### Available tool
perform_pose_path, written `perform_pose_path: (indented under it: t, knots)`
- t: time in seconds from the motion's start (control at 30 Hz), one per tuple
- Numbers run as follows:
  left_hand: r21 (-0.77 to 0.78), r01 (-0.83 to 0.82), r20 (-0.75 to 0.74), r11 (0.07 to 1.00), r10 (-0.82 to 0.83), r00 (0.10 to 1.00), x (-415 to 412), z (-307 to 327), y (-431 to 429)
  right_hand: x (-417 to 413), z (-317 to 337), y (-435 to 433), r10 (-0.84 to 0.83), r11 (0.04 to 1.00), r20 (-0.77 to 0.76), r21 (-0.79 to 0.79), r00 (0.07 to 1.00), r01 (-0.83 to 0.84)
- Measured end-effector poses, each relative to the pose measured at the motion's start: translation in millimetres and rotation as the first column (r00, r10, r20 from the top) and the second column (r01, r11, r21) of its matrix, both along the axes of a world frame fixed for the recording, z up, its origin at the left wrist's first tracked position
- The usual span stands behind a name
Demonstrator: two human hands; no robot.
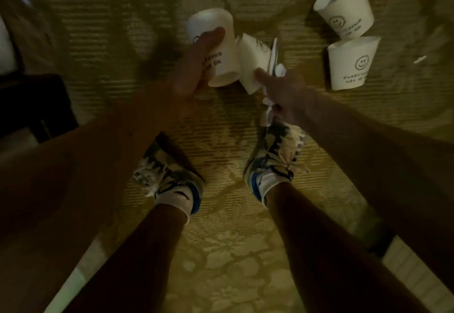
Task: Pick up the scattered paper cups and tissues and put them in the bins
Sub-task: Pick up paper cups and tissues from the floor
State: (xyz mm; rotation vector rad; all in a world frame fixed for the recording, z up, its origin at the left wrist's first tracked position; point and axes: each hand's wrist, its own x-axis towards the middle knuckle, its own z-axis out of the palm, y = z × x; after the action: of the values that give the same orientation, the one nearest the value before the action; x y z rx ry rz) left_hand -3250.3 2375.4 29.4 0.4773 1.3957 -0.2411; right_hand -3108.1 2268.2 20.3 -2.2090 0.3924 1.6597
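Pickup step, mid-gather, no bin in view. Left hand lay against the cup on the carpet, fingers straight along its side; thumb hidden, so a full grasp could not be confirmed. Right hand pinched a tissue, thumb pressed on a second cup touching the first. Two more cups, one far right and one nearer, lay touching each other and untouched by either hand. The next move likely needed the left fingers wrapped round the cup, then a lift without crushing it.
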Motion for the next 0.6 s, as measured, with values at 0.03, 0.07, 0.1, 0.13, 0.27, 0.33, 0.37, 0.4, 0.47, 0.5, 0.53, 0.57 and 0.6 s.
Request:
perform_pose_path:
  t: [0.03,0.07,0.1,0.13,0.27,0.33,0.37,0.4,0.47,0.5,0.53,0.57,0.6]
  knots:
    - [-0.015,-0.012,0.012,1.0,0.013,1.0,1,-5,-6,-3,-4,-3,-0.03,1.0,-0.055,-0.003,0.998,0.03]
    - [-0.019,-0.031,0.028,0.999,0.032,0.999,2,-10,-13,-4,-9,-6,-0.067,0.998,-0.101,0.007,0.993,0.069]
    - [-0.016,-0.057,0.04,0.998,0.058,0.998,4,-13,-18,-5,-11,-8,-0.102,0.994,-0.123,0.033,0.987,0.107]
    - [-0.01,-0.082,0.043,0.997,0.082,0.996,7,-13,-22,-4,-10,-10,-0.13,0.988,-0.138,0.061,0.982,0.14]
    - [0.008,-0.091,0.02,0.996,0.091,0.996,15,12,-27,1,21,-5,-0.254,0.946,-0.234,0.142,0.938,0.291]
    - [-0.011,-0.1,0.037,0.995,0.101,0.994,21,41,-23,7,53,-3,-0.293,0.928,-0.254,0.156,0.922,0.338]
    - [-0.012,-0.107,0.057,0.994,0.108,0.993,26,61,-18,12,72,-3,-0.304,0.919,-0.265,0.171,0.915,0.355]
    - [0.001,-0.114,0.082,0.993,0.114,0.99,33,82,-13,19,93,-4,-0.305,0.913,-0.286,0.181,0.908,0.364]
    - [0.069,-0.121,0.15,0.99,0.11,0.983,52,131,5,37,143,-5,-0.258,0.923,-0.326,0.196,0.91,0.332]
    - [0.119,-0.106,0.188,0.987,0.082,0.979,66,159,17,50,171,-3,-0.226,0.932,-0.329,0.201,0.917,0.302]
    - [0.168,-0.065,0.217,0.984,0.028,0.976,80,191,29,64,200,0,-0.199,0.938,-0.318,0.211,0.927,0.274]
    - [0.203,-0.001,0.245,0.979,-0.05,0.968,96,226,40,80,232,4,-0.18,0.938,-0.294,0.236,0.939,0.254]
    - [0.223,0.068,0.275,0.972,-0.13,0.953,113,264,49,97,266,9,-0.162,0.934,-0.261,0.271,0.951,0.234]
